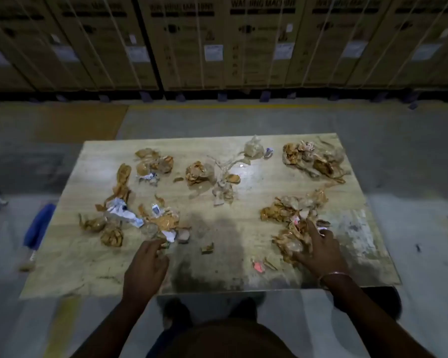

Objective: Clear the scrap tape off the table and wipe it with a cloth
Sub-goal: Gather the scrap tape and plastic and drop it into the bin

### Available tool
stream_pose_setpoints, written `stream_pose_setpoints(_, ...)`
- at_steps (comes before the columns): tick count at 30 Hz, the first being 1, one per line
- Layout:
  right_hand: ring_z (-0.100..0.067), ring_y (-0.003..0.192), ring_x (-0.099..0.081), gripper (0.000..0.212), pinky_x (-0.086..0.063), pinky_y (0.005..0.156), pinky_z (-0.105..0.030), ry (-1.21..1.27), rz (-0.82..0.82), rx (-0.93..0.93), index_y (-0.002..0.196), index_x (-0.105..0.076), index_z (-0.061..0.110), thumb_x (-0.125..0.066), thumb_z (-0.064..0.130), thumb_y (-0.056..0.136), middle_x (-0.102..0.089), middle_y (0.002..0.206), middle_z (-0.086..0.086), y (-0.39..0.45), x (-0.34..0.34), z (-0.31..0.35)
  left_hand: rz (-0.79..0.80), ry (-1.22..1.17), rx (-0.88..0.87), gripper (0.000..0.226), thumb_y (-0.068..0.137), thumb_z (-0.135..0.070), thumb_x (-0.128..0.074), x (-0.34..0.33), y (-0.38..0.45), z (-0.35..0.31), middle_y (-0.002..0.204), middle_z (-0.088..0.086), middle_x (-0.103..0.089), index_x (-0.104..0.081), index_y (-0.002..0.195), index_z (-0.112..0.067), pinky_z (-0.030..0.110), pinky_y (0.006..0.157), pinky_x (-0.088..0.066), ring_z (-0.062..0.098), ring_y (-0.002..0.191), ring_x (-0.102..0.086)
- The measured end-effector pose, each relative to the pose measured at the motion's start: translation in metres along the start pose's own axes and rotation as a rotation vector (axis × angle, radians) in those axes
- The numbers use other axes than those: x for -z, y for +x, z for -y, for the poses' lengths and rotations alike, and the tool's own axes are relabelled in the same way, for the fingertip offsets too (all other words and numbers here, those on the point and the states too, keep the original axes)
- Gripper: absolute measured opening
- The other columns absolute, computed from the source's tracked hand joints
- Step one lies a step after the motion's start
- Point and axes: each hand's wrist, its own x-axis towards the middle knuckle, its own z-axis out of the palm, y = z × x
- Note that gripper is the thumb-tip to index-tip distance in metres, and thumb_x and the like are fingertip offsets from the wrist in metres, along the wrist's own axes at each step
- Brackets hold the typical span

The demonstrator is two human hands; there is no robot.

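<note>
While strapped cartons point(217, 42) line the wall beyond the pale table point(243, 270), six clumps of scrap tape point(313, 158) litter it. Right hand point(321, 251) presses a near-edge clump, fingers spread; left hand point(146, 267) curls loosely, grip unclear.

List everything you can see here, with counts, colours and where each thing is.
table: one, pale wood-grain, centre
scrap tape clumps: about seven, brown and clear, spread over the tabletop
paper scraps: a few, white, near left among the tape
pink scrap: one, near edge
cartons: a row, brown, behind the table
blue object: one, on the floor, left
left hand: reaching to the near-left tape
right hand: on the near-right tape clump, bangle at the wrist
</note>
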Motion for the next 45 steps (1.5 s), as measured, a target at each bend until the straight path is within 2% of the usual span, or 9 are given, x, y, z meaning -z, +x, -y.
stream_pose_setpoints(4,-0.047,0.136,-0.043,0.133,-0.048,0.106,-0.054,0.147,0.126,-0.055,0.163,-0.011,0.044,-0.087,0.072,0.057,-0.027,0.151,-0.022,-0.004,-0.022,-0.017,-0.01,0.044,0.287,0.068,0.09,-0.03,-0.082,-0.009,-0.034,0.005,0.136,0.016,-0.043,-0.052,0.147,-0.011,0.046,0.081,-0.055,0.041,0.117,-0.056)
stream_pose_setpoints(9,-0.044,0.13,-0.047,0.121,-0.051,0.105,-0.049,0.186,0.149,0.098,0.164,-0.019,0.03,-0.094,0.035,0.07,-0.022,0.147,-0.013,0.001,-0.042,0.03,0.123,-0.162,0.501,0.098,0.082,-0.029,-0.09,-0.021,-0.032,0.005,0.145,0.025,-0.031,-0.032,0.16,-0.01,0.048,0.093,-0.052,0.046,0.124,-0.052)
stream_pose_setpoints(15,-0.042,0.132,-0.051,0.106,-0.054,0.101,-0.044,0.294,0.109,0.206,0.165,-0.02,0.022,-0.083,0.005,0.081,-0.019,0.155,-0.018,0.001,-0.06,0.126,0.233,-0.26,0.423,0.097,0.08,-0.01,-0.085,-0.048,0.006,-0.028,0.141,0.021,-0.035,-0.031,0.16,-0.014,0.034,0.092,-0.049,0.037,0.122,-0.051)
stream_pose_setpoints(20,-0.03,0.11,-0.061,0.093,-0.061,0.084,-0.045,0.457,0.027,0.252,0.164,-0.022,0.03,-0.075,0.011,0.09,-0.025,0.153,-0.003,0.002,-0.046,0.142,0.342,-0.38,0.177,0.089,0.089,-0.024,-0.082,-0.054,0.04,-0.042,0.143,0.002,-0.042,-0.033,0.162,-0.021,0.031,0.09,-0.058,0.015,0.113,-0.06)
stream_pose_setpoints(26,-0.037,0.117,-0.059,0.117,-0.055,0.088,-0.041,0.299,0.169,0.011,0.165,-0.011,0.032,-0.09,0.035,0.078,-0.03,0.145,-0.008,-0.018,-0.051,0.117,0.191,-0.341,0.23,0.031,0.095,-0.018,-0.071,-0.027,0.036,-0.02,0.103,-0.011,-0.073,-0.071,0.125,-0.025,0.039,0.074,-0.063,0.003,0.087,-0.069)
stream_pose_setpoints(32,-0.036,0.104,-0.062,0.108,-0.058,0.083,-0.041,0.284,0.233,0.168,0.166,-0.004,0.025,-0.078,0.014,0.087,-0.025,0.141,-0.01,-0.009,-0.089,0.182,-0.124,-0.241,0.43,0.033,0.092,-0.011,-0.076,0.01,0.039,0.035,0.102,0.005,-0.066,-0.065,0.122,-0.013,0.031,0.067,-0.052,0.02,0.084,-0.065)
stream_pose_setpoints(37,-0.027,0.105,-0.061,0.099,-0.058,0.088,-0.043,0.514,0.223,0.322,0.165,-0.011,0.03,-0.074,0.011,0.091,-0.032,0.142,-0.009,0.024,-0.089,0.245,-0.246,-0.225,0.666,0.055,0.09,-0.016,-0.077,0.035,0.067,0.092,0.132,0.028,-0.05,-0.053,0.138,-0.008,0.056,0.095,-0.055,0.048,0.112,-0.059)
stream_pose_setpoints(41,-0.018,0.105,-0.058,0.076,-0.057,0.076,-0.032,0.547,0.032,0.354,0.163,-0.028,0.03,-0.063,0.032,0.095,-0.037,0.141,-0.003,0.041,-0.063,0.248,-0.153,-0.273,0.769,0.063,0.092,-0.024,-0.074,0.047,0.091,0.105,0.144,0.033,-0.042,-0.051,0.148,-0.007,0.055,0.108,-0.047,0.05,0.128,-0.051)
stream_pose_setpoints(45,-0.029,0.128,-0.048,0.063,-0.051,0.102,-0.044,0.453,-0.303,0.156,0.152,-0.047,0.014,-0.06,0.027,0.092,-0.04,0.144,-0.012,0.057,-0.042,0.177,0.103,-0.193,0.566,0.069,0.081,-0.055,-0.055,0.018,0.101,0.107,0.126,0.02,-0.066,-0.066,0.132,-0.01,0.05,0.094,-0.054,0.042,0.115,-0.063)
